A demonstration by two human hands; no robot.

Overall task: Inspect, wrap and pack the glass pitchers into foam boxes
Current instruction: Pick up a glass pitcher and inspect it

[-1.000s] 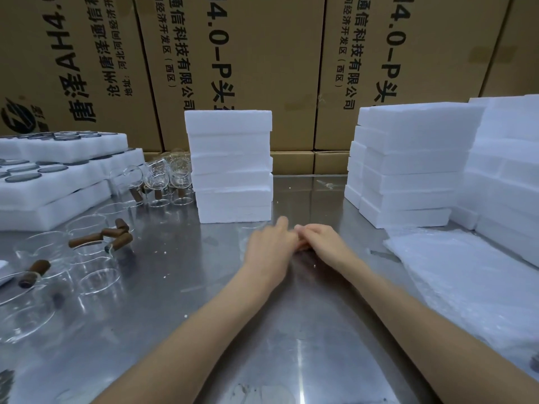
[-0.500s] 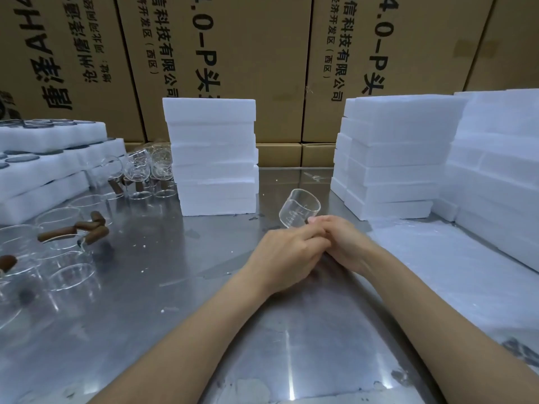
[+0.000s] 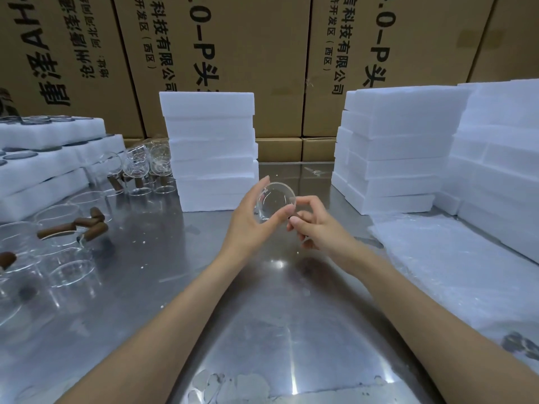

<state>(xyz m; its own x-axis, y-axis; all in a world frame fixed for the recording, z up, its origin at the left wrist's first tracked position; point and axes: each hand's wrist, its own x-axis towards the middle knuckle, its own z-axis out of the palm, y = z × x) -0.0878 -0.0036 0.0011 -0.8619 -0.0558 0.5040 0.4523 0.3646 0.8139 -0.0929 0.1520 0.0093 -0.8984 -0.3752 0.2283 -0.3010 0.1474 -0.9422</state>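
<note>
Bare forearms, no sleeves, no gloves

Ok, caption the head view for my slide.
Both hands, left and right, hold a glass pitcher up above the steel table.

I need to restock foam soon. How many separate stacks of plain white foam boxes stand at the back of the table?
3: one stack behind the hands, one to its right, one at the far right edge, partly cut off. More may lie outside the view.

Steel table (image 3: 180,287) — foam boxes (image 3: 211,150), glass pitchers (image 3: 67,243), plastic sheets (image 3: 455,263).
</note>
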